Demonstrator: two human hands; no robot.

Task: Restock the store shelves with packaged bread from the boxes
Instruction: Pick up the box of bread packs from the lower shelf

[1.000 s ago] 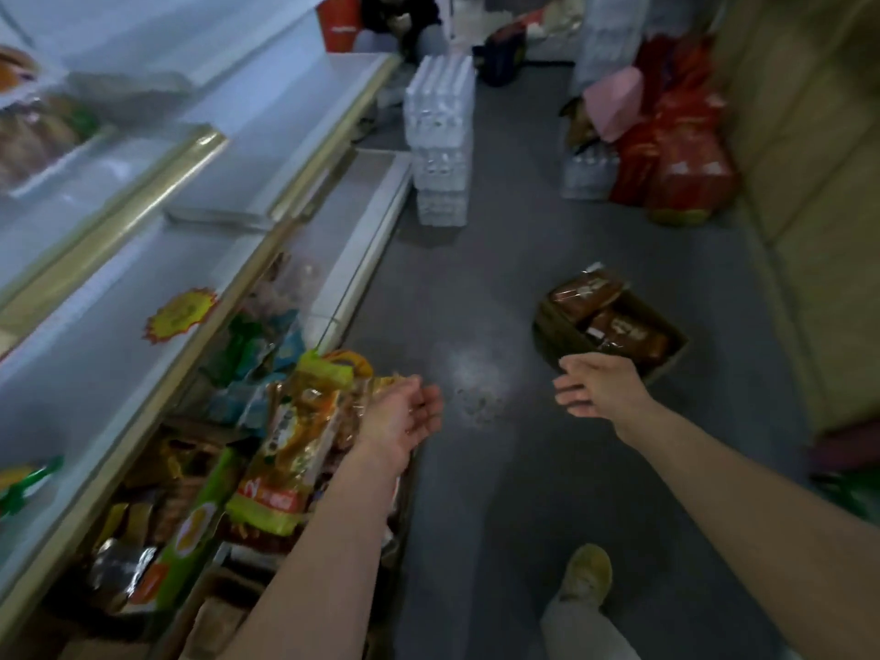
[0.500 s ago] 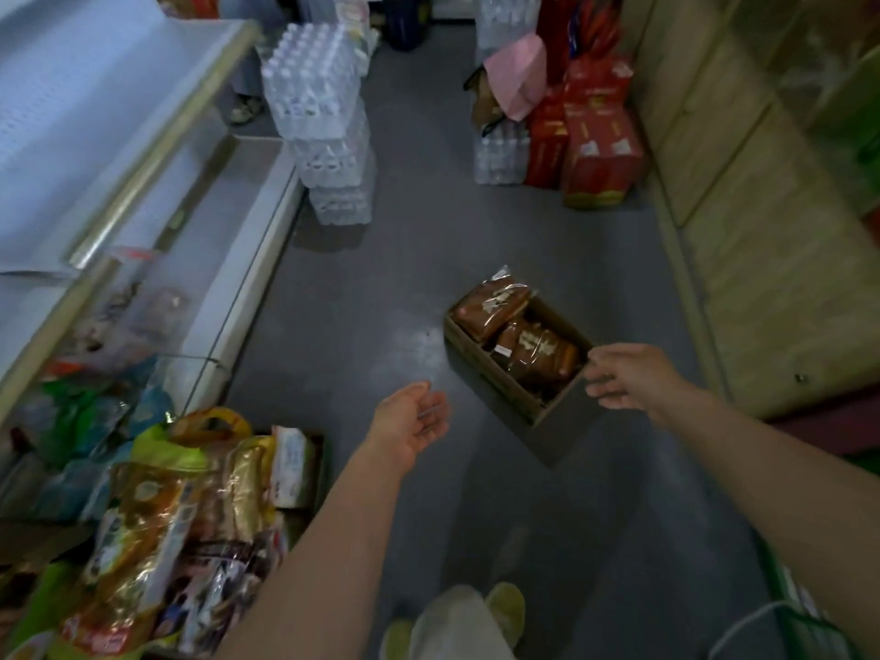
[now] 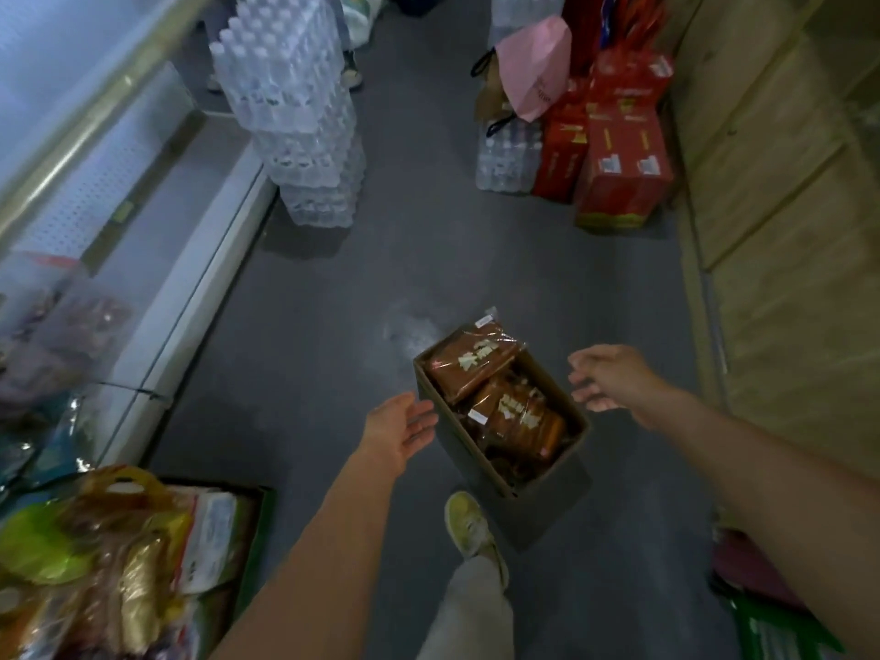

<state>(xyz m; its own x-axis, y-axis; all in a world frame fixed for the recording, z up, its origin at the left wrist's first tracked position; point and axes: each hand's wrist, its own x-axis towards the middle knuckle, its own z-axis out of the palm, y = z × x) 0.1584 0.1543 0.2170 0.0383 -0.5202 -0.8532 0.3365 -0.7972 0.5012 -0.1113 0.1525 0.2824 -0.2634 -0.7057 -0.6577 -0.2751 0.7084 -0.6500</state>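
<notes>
A brown cardboard box [image 3: 481,469] stands on the grey floor in the aisle, holding several brown packs of bread [image 3: 519,416]; one pack [image 3: 469,362] sticks up at the far end. My left hand [image 3: 400,428] hovers just left of the box's near-left wall, fingers relaxed, holding nothing. My right hand [image 3: 612,378] hangs over the box's right side, fingers loosely spread and empty. Neither hand visibly touches the box.
White store shelves [image 3: 157,192] run along the left. A box of mixed snack packs [image 3: 128,550] sits at lower left. Stacked water bottle packs [image 3: 295,116] and red cartons [image 3: 619,159] stand further down the aisle. A wooden wall [image 3: 781,231] is right. My shoe [image 3: 469,526] is beside the box.
My view has turned from the shelves toward the bread box, now closer. My right hand moved from the box's near-right corner to above its right side; my left hand reached up beside the box.
</notes>
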